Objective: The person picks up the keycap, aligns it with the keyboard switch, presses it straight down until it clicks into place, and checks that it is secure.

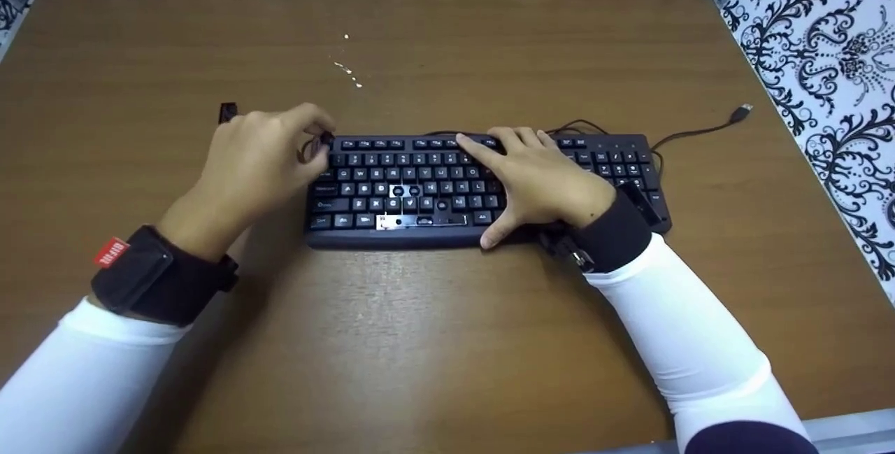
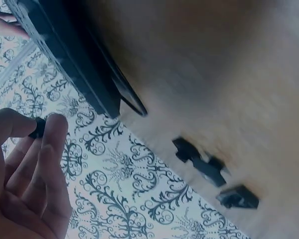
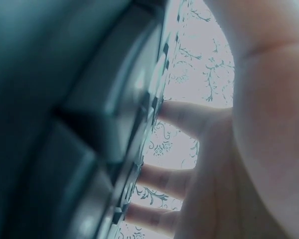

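- Keyboard (image 1: 440, 192): middle of the desk (image 1: 377, 370), well in from the left and right edges.
- Left hand (image 1: 259, 150): pinching a black piece (image 2: 38, 128) near the keyboard's far left corner.
- Right hand (image 1: 549, 178): fingers apart, on the keyboard.

black keyboard (image 1: 419, 181) on table (image 1: 489, 349), several sockets (image 1: 442, 206) bare, small piece (image 2: 38, 128) pinched near its top-left corner

**Bench Surface and Direct Load**

The brown, wood-grained bench (image 1: 363, 342) is carrying a black keyboard (image 1: 433, 185), which is lying lengthwise across its middle. A black cable (image 1: 689, 133) is emerging from behind the keyboard and trailing to the right; its plug (image 1: 740, 112) is resting near the bench's right edge. Small dark pieces (image 2: 241, 197) are lying to the left of the keyboard. White specks (image 1: 347, 71) are lying scattered beyond the keyboard.
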Demonstrator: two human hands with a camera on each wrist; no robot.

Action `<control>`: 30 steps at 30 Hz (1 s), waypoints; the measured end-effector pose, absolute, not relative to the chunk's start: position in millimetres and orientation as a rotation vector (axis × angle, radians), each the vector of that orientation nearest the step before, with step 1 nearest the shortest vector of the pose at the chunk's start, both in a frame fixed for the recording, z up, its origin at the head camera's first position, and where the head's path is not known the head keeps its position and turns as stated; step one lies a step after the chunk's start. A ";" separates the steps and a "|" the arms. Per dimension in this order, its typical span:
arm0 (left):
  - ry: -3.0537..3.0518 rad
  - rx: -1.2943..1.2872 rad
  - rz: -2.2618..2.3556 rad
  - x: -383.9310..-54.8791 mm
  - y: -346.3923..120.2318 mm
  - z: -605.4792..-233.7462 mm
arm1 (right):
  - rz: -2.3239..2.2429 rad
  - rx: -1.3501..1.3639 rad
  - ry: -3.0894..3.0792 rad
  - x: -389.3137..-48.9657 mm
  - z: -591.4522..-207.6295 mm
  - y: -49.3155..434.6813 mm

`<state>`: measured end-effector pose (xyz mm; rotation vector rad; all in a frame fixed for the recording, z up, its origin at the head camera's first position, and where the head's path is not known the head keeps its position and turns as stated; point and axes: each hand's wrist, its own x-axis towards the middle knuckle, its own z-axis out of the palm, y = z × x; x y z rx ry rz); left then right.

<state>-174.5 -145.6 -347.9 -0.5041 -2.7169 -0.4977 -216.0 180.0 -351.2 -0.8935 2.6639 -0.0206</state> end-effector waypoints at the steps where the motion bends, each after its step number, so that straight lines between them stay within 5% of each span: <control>1: -2.730 -0.506 -0.509 -174.4 -144.8 -348.7 | -0.022 -0.895 2.664 -215.9 -351.3 179.9; 30: -2.997 -0.499 -0.446 -170.7 -152.6 -353.3 | -0.020 -0.886 2.661 -215.2 -353.5 181.1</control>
